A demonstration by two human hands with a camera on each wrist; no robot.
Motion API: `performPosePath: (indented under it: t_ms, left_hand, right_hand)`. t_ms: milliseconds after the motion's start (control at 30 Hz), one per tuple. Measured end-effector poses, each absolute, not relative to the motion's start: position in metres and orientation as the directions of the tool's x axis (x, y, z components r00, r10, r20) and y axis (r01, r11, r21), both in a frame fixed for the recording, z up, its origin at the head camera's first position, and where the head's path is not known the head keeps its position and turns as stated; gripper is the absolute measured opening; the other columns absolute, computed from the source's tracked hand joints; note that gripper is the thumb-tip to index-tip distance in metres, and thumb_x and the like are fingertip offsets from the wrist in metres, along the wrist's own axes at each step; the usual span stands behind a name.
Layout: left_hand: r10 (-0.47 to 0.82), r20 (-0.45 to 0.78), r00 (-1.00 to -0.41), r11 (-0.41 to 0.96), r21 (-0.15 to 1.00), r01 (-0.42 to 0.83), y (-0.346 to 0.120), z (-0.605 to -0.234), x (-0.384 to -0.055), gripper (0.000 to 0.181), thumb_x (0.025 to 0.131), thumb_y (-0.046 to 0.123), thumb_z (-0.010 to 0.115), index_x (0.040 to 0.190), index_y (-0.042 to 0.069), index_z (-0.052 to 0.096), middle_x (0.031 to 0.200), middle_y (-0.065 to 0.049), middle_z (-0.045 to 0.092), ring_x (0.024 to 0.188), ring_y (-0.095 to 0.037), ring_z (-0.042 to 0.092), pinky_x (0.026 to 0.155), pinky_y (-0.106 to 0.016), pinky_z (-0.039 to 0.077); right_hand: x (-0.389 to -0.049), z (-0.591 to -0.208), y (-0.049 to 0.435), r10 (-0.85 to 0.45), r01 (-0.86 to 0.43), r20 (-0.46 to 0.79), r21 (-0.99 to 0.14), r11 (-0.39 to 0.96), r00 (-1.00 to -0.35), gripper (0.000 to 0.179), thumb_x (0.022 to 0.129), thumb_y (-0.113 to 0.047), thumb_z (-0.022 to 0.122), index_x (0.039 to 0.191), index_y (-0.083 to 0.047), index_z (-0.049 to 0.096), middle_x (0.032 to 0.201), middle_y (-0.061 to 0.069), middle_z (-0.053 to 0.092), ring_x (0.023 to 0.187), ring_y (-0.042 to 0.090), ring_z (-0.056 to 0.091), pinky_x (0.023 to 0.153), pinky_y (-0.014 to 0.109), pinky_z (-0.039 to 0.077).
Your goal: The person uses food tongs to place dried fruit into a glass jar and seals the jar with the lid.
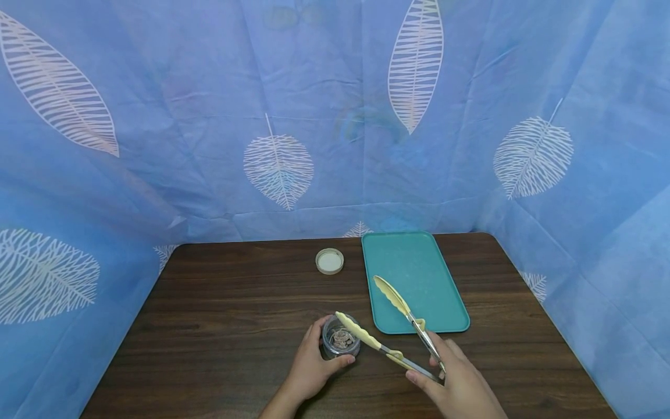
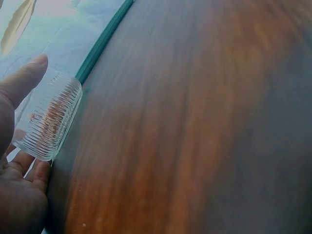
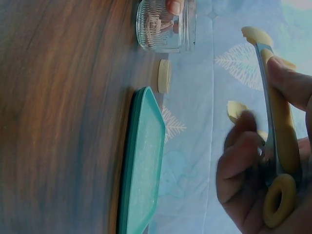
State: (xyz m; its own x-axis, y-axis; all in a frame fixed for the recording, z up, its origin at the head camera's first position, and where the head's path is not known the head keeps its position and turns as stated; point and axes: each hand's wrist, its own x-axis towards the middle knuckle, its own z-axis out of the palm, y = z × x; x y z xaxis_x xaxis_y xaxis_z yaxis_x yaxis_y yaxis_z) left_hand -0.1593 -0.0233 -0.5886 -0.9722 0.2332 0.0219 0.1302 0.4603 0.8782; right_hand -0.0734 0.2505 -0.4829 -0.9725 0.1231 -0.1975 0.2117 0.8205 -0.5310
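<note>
A clear ribbed glass jar [image 1: 341, 337] stands uncapped on the table, with several brownish dried pieces [image 1: 342, 338] at its bottom. My left hand [image 1: 314, 361] holds the jar from its left side, thumb in front and fingers behind. In the left wrist view the ribbed jar [image 2: 51, 117] sits between thumb and fingers. My right hand [image 1: 460, 378] grips a pair of metal tongs [image 1: 410, 362] with cream-yellow tips. The tongs' arms are spread apart: one tip is over the jar's rim, the other over the tray. In the right wrist view my hand [image 3: 258, 165] is wrapped round the tongs' handles.
A teal rectangular tray [image 1: 419, 262] lies at the back right of the dark wooden table [image 1: 235, 302]. Left of the tray lies a round jar lid [image 1: 330, 261]. Blue cloth with white leaf prints [image 1: 324, 87] hangs behind and beside the table.
</note>
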Motion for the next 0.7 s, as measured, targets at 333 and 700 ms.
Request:
performPosePath:
  t_ms: [333,700]
  left_hand:
    - [0.231,0.037,-0.972,0.455,0.879,0.142,-0.022,-0.587,-0.158,0.097,0.079,0.041,0.098,0.157,0.012,0.048,0.151,-0.012,0.060,0.136,-0.031,0.061,0.110,-0.042,0.052]
    - [0.243,0.005,-0.970,0.458,0.881,0.119,-0.023,-0.588,-0.160,0.098,0.081,0.045,0.096,0.158,0.011,0.046,0.152,-0.012,0.058,0.137,-0.030,0.060,0.109,-0.046,0.053]
  right_hand:
    - [-0.067,-0.498,0.270,0.127,0.164,-0.108,-0.522,0.837,-0.986,0.090,0.096,-0.057,0.078,0.159,0.001,0.050,0.130,0.016,0.045,0.104,0.023,0.045,0.078,0.033,0.043]
    - [-0.067,-0.517,0.308,0.254,0.327,-0.221,-0.424,0.844,-0.942,0.104,0.098,-0.064,0.071,0.158,0.014,0.038,0.132,0.034,0.043,0.107,0.036,0.048,0.082,0.045,0.047]
